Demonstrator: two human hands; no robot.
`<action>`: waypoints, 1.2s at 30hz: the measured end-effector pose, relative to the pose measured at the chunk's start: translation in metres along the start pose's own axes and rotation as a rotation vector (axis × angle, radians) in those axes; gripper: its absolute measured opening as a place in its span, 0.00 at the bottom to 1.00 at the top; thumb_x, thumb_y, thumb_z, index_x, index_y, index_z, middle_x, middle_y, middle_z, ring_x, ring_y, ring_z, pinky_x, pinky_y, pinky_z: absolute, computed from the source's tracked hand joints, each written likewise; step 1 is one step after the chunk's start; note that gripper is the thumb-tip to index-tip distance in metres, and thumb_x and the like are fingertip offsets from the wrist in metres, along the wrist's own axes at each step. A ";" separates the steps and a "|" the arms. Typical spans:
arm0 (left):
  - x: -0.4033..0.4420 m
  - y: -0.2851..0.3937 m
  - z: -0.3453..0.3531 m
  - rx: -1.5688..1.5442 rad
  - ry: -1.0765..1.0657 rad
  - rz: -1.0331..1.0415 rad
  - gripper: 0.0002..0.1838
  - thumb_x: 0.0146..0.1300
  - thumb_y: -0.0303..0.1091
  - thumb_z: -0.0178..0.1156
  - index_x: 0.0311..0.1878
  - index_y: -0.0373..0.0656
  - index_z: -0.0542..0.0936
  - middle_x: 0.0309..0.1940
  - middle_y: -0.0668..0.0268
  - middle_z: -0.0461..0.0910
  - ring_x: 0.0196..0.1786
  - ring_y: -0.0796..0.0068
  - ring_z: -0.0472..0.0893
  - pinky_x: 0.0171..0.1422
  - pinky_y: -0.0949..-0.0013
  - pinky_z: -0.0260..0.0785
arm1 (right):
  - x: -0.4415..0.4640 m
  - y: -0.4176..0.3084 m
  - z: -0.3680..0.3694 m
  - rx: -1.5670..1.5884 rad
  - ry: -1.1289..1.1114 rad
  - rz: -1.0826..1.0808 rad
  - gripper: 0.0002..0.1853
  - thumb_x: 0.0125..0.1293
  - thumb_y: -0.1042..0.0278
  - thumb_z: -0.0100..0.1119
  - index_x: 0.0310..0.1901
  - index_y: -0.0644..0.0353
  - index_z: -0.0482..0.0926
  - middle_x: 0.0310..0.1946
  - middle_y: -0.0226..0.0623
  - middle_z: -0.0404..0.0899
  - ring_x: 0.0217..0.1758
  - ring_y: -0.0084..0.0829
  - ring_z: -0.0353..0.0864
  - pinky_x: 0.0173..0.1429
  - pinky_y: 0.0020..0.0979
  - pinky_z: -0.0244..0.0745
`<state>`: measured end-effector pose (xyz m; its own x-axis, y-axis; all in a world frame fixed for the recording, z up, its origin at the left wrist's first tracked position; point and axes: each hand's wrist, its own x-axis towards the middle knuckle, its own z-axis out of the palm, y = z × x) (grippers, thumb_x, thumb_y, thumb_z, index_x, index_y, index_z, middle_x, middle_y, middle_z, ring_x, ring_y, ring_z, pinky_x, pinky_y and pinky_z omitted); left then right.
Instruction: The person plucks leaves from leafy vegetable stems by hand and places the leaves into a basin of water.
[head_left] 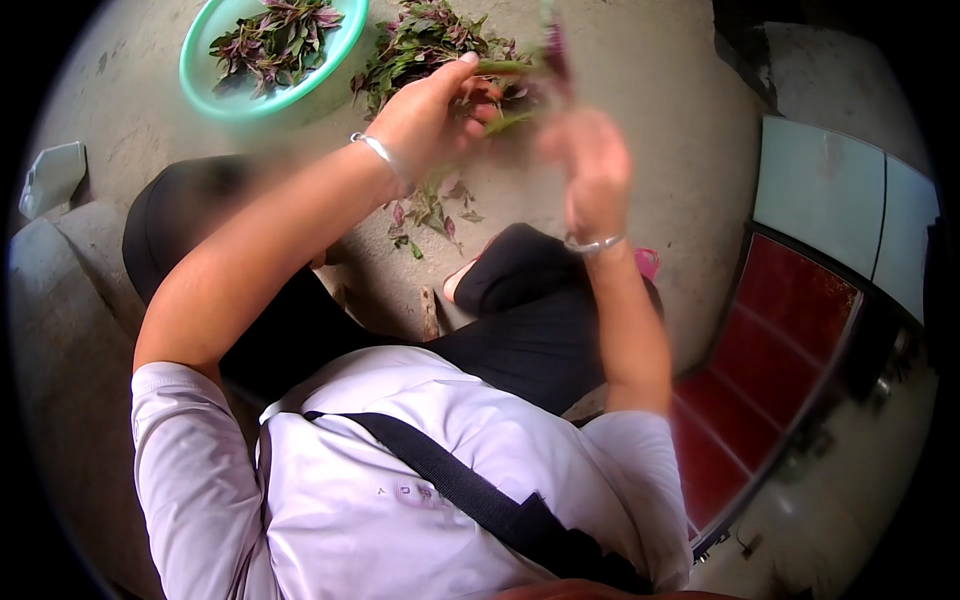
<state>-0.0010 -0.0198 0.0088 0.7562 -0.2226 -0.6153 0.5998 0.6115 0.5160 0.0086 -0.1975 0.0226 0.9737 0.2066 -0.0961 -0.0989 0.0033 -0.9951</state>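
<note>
My left hand (435,112), with a bracelet at its wrist, is closed on green stems (508,68) of a leafy plant. To its right my right hand (588,160) is raised and smeared by motion, its fingers bent close to a blurred purple-green sprig (556,52); whether it grips the sprig is unclear. Just beyond my left hand lies a heap of purple and green leafy stems (415,45) on the concrete floor. Loose leaves (432,215) are scattered on the floor below my hands.
A pale green basin (192,85) with picked leaves (272,45) stands at the upper left. My bent legs in black trousers (530,340) frame the near floor. On the right is a cabinet with red panels (765,350) and a pale top (820,190).
</note>
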 end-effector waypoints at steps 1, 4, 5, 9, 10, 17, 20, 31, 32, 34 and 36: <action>0.001 -0.001 -0.001 -0.044 0.031 -0.028 0.18 0.60 0.50 0.50 0.37 0.43 0.73 0.29 0.69 0.73 0.26 0.81 0.69 0.31 0.78 0.62 | 0.003 0.000 0.000 0.016 0.195 -0.136 0.06 0.64 0.70 0.48 0.33 0.62 0.72 0.23 0.33 0.76 0.24 0.18 0.72 0.29 0.18 0.68; 0.008 -0.010 -0.007 -0.020 0.073 -0.035 0.19 0.60 0.51 0.51 0.39 0.43 0.72 0.31 0.67 0.74 0.29 0.78 0.72 0.35 0.77 0.66 | 0.004 0.005 -0.010 -0.108 0.378 -0.245 0.04 0.62 0.71 0.49 0.32 0.61 0.73 0.23 0.33 0.76 0.24 0.18 0.71 0.29 0.20 0.67; 0.007 -0.012 -0.007 -0.010 0.031 -0.055 0.17 0.60 0.48 0.51 0.40 0.43 0.72 0.31 0.67 0.74 0.30 0.78 0.73 0.36 0.76 0.67 | 0.001 0.011 -0.006 -0.392 0.205 -0.270 0.04 0.61 0.71 0.50 0.31 0.61 0.73 0.22 0.33 0.75 0.23 0.19 0.70 0.28 0.22 0.67; 0.008 -0.024 -0.012 0.165 -0.016 -0.128 0.10 0.60 0.37 0.53 0.40 0.43 0.72 0.31 0.67 0.74 0.33 0.77 0.74 0.35 0.73 0.69 | -0.021 0.045 0.011 -0.584 -0.346 0.016 0.07 0.57 0.68 0.55 0.30 0.64 0.75 0.18 0.35 0.74 0.19 0.22 0.69 0.26 0.26 0.66; 0.010 -0.032 -0.020 0.235 0.006 -0.142 0.08 0.60 0.34 0.53 0.40 0.43 0.72 0.31 0.67 0.74 0.33 0.77 0.74 0.34 0.72 0.69 | -0.022 0.047 0.011 -0.610 -0.423 0.033 0.08 0.57 0.67 0.55 0.31 0.63 0.75 0.19 0.36 0.75 0.20 0.23 0.71 0.27 0.26 0.67; 0.039 0.018 -0.084 0.268 0.490 0.427 0.05 0.56 0.27 0.53 0.37 0.41 0.74 0.27 0.68 0.73 0.27 0.76 0.72 0.32 0.74 0.66 | -0.011 0.046 -0.010 -0.598 -0.380 0.136 0.12 0.57 0.63 0.54 0.36 0.63 0.77 0.23 0.36 0.78 0.24 0.23 0.74 0.32 0.24 0.69; 0.049 0.071 -0.145 0.448 0.685 0.613 0.11 0.53 0.32 0.57 0.40 0.40 0.74 0.31 0.65 0.73 0.31 0.74 0.71 0.36 0.74 0.66 | 0.003 0.068 -0.021 -0.682 -0.385 0.203 0.12 0.57 0.63 0.54 0.36 0.64 0.77 0.24 0.36 0.78 0.27 0.23 0.75 0.33 0.26 0.70; 0.014 0.066 -0.072 0.252 0.415 0.296 0.17 0.57 0.31 0.54 0.51 0.40 0.70 0.43 0.65 0.72 0.42 0.70 0.74 0.46 0.71 0.69 | 0.105 0.172 -0.008 -1.126 -0.109 -0.127 0.10 0.55 0.68 0.52 0.40 0.53 0.75 0.44 0.38 0.72 0.45 0.41 0.73 0.48 0.38 0.69; 0.016 0.068 -0.065 0.242 0.375 0.284 0.16 0.58 0.30 0.54 0.50 0.39 0.71 0.42 0.66 0.72 0.40 0.71 0.75 0.45 0.72 0.70 | 0.115 0.179 -0.003 -1.151 -0.099 -0.109 0.11 0.55 0.69 0.52 0.42 0.53 0.74 0.46 0.37 0.71 0.45 0.41 0.73 0.49 0.38 0.69; 0.011 0.069 -0.057 0.240 0.337 0.301 0.15 0.59 0.30 0.53 0.49 0.37 0.70 0.42 0.64 0.72 0.41 0.72 0.75 0.45 0.73 0.70 | 0.119 0.184 0.009 -1.247 -0.142 -0.055 0.13 0.55 0.69 0.54 0.44 0.53 0.71 0.45 0.40 0.69 0.47 0.43 0.72 0.49 0.40 0.69; 0.012 0.071 -0.055 0.217 0.310 0.302 0.14 0.59 0.30 0.52 0.48 0.36 0.70 0.41 0.63 0.72 0.41 0.72 0.76 0.45 0.74 0.71 | 0.116 0.183 0.016 -1.394 -0.157 0.057 0.13 0.55 0.69 0.54 0.44 0.54 0.70 0.43 0.42 0.69 0.47 0.45 0.72 0.49 0.41 0.69</action>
<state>0.0361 0.0632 0.0054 0.8112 0.1970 -0.5505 0.4312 0.4345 0.7908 0.1004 -0.1569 -0.1703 0.9332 0.2796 -0.2256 0.2354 -0.9503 -0.2039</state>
